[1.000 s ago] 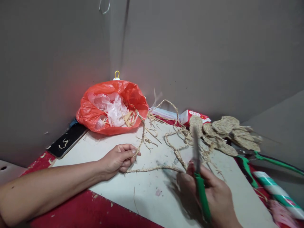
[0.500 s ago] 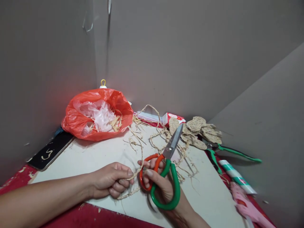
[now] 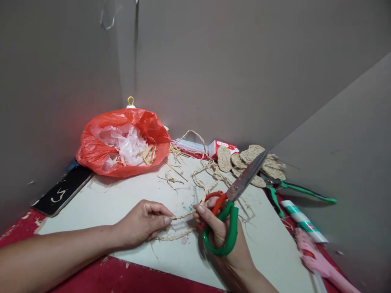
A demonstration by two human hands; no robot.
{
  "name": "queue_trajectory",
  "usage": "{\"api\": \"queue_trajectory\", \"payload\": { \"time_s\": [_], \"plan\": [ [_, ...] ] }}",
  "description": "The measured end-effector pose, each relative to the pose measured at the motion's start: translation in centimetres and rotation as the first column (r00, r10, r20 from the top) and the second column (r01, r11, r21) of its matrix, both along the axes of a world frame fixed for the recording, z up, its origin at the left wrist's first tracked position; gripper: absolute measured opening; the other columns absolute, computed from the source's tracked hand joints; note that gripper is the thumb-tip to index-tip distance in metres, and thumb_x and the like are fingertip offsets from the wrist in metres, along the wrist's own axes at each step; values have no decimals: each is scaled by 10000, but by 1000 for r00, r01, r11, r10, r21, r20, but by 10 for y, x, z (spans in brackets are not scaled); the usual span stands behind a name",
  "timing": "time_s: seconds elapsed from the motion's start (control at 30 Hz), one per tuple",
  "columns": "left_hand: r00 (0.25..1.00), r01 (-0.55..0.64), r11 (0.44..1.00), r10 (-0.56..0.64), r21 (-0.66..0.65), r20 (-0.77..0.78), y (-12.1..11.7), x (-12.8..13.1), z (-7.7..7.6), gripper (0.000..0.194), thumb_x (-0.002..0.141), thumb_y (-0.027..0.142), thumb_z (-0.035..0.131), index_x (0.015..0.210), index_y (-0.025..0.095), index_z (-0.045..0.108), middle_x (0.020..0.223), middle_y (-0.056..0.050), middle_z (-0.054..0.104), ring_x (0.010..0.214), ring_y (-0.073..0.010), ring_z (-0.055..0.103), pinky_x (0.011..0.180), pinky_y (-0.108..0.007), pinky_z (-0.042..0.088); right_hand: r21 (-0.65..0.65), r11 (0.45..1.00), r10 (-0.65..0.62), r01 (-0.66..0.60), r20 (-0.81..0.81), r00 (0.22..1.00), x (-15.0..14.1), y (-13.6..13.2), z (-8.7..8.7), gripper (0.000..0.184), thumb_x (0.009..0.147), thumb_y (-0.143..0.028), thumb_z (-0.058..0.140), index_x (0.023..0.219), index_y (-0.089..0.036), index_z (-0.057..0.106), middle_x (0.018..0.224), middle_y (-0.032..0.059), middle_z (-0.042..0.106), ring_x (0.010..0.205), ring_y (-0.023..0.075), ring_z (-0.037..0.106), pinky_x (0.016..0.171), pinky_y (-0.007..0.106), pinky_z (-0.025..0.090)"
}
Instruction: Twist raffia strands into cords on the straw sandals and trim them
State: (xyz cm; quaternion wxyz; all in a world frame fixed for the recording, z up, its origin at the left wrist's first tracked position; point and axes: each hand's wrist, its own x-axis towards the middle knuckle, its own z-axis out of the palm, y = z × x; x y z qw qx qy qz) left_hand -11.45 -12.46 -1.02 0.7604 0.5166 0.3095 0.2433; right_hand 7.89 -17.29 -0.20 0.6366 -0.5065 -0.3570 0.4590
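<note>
My left hand (image 3: 149, 224) pinches a braided straw cord (image 3: 185, 215) between thumb and fingers. A second stretch of the cord runs below, from under that hand toward the right. My right hand (image 3: 224, 232) holds scissors (image 3: 249, 175) with one red and one green handle, blades together and pointing up to the right. Its thumb and forefinger also pinch the cord, so a short length spans both hands. More cord lies in loops on the white board (image 3: 146, 191) behind my hands. Several flat oval coils of braided straw (image 3: 253, 154) lie behind the scissors' blades.
A red plastic bag (image 3: 97, 162) with white plastic and straw scraps stands at the back left, beside a phone (image 3: 64, 191). To the right lie green-handled pliers (image 3: 308, 193), a striped roll (image 3: 304, 221) and a pink glue gun (image 3: 317, 258). A red-white box (image 3: 215, 149) is near the wall.
My right hand came left with the scissors and now grips the cord too. The cord length, earlier rising from my left hand toward the bag, now stretches between both hands. The view shifted.
</note>
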Motion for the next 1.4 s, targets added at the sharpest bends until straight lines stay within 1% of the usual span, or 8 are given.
{"api": "queue_trajectory", "payload": {
  "time_s": [0.13, 0.33, 0.57, 0.8, 0.93, 1.07, 1.23, 1.4],
  "plan": [
    [996, 68, 996, -65, 60, -55, -4, -2, 10, 320, 807, 434, 607, 832, 115, 599, 551, 33, 507, 439, -41, 312, 449, -216, 200, -2, 998, -61, 62, 144, 988, 0, -1, 9, 303, 684, -316, 748, 800, -205, 491, 697, -24, 578, 630, 137, 586, 613, 255, 472],
    [962, 271, 959, -269, -78, 35, -12, -3, 20, 330, 830, 442, 572, 924, 126, 586, 485, 80, 363, 448, -55, 265, 465, -220, 185, -89, 994, -40, 66, 268, 963, -5, 0, 20, 350, 644, -396, 752, 750, -203, 480, 622, -22, 569, 551, 139, 550, 556, 268, 479],
    [999, 34, 999, -35, -42, -24, -12, 1, 8, 402, 769, 443, 650, 989, 107, 620, 585, 42, 475, 497, -43, 304, 488, -211, 179, -54, 994, -70, 96, 364, 929, -7, -3, 12, 312, 696, -381, 724, 771, -203, 479, 637, -27, 552, 544, 122, 531, 522, 240, 455],
    [998, 64, 990, -67, -122, -17, -12, 2, 14, 340, 778, 436, 637, 877, 111, 643, 418, 97, 344, 377, -31, 186, 404, -217, 123, -75, 993, -57, 91, 368, 928, -9, -1, 6, 301, 683, -386, 725, 741, -200, 496, 628, -35, 532, 539, 111, 508, 508, 229, 447],
    [999, 14, 987, -20, -157, -36, -5, 2, 9, 282, 766, 387, 659, 833, 117, 614, 598, 13, 573, 374, -17, 250, 377, -207, 131, -92, 989, -63, 114, 433, 899, -6, 2, 4, 293, 682, -383, 725, 733, -197, 504, 602, -37, 528, 527, 114, 496, 506, 235, 440],
    [1000, -16, 986, 13, -168, -20, -1, 1, 7, 232, 798, 347, 626, 845, 122, 590, 522, 32, 540, 352, -16, 245, 374, -199, 139, -102, 992, -11, 72, 508, 861, -1, 1, 0, 274, 719, -414, 685, 769, -187, 539, 642, -5, 578, 572, 144, 539, 541, 258, 454],
    [985, -131, 972, 150, -194, 88, 6, -2, 9, 202, 831, 343, 576, 876, 147, 554, 515, 33, 562, 319, -15, 200, 350, -192, 111, -56, 998, 37, 4, 708, 705, 14, 0, -9, 242, 748, -403, 642, 807, -201, 522, 630, -10, 569, 558, 147, 532, 528, 245, 442],
    [961, -240, 954, 260, -182, 97, 12, -6, 10, 246, 816, 345, 587, 928, 126, 584, 529, 20, 578, 318, -15, 224, 341, -187, 115, 22, 986, 44, -163, 920, 389, 24, 0, -15, 207, 760, -361, 610, 788, -237, 446, 549, -54, 495, 462, 128, 472, 459, 226, 405]
  ]
}}
